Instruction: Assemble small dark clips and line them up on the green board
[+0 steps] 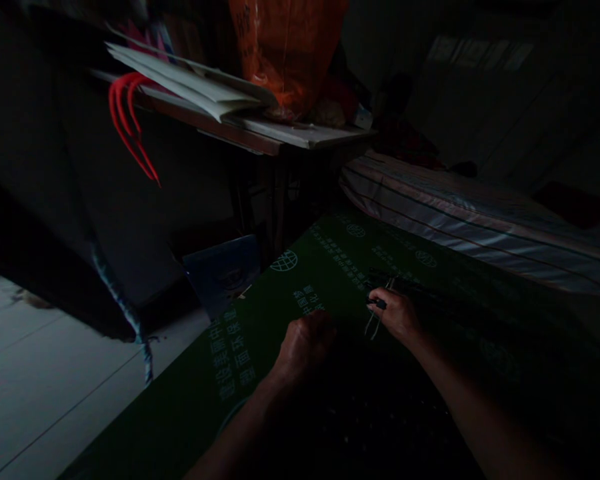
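My right hand (397,313) is closed, with a small black piece (379,303) between thumb and fingers. A thin pale string (373,327) hangs beside these fingers. Just beyond lies a long dark bundle (430,293), running off to the right; its kind is lost in the dark. My left hand (305,337) is curled, its fingertips hidden in shadow near a black area in front of me. Whatever it holds there, if anything, cannot be made out. Both hands are over a green board (260,313) printed with white characters and globe marks.
A wooden table (260,141) behind carries white boards (180,80), an orange bag (290,53) and hanging red cords (125,113). To the right is a mattress (455,213). A blue picture-covered item (225,270) stands below the table. Pale floor (25,387) shows at left.
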Demonstrator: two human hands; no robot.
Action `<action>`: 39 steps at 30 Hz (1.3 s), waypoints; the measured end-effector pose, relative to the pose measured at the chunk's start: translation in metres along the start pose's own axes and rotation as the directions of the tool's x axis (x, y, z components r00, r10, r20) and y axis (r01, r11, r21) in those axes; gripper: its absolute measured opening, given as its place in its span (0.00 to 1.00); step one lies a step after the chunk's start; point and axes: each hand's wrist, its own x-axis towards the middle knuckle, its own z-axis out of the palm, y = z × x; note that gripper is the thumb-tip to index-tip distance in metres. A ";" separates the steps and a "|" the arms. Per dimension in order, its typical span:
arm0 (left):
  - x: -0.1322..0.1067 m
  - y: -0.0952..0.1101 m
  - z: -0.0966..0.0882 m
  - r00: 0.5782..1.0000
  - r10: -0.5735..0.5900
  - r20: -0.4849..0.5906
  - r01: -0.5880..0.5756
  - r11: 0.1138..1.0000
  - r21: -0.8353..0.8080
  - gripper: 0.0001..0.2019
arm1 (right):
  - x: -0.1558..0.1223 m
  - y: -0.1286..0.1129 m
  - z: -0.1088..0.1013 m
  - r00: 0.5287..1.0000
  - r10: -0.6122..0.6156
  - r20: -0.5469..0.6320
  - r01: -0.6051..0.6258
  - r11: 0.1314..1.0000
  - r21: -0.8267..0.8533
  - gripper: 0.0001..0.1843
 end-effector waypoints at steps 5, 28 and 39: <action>0.001 -0.005 0.003 0.999 0.038 0.016 -0.039 0.999 0.015 0.06 | 0.004 -0.002 0.001 1.000 -0.004 -0.014 0.004 1.000 -0.005 0.07; 0.002 -0.004 0.004 0.993 0.021 0.120 -0.051 0.966 0.254 0.10 | 0.010 0.000 0.007 0.998 0.068 -0.002 -0.068 0.996 0.058 0.10; 0.003 -0.007 0.004 0.993 -0.006 0.116 -0.025 0.965 0.262 0.11 | 0.005 0.001 0.002 0.993 0.084 -0.084 -0.077 0.993 0.086 0.11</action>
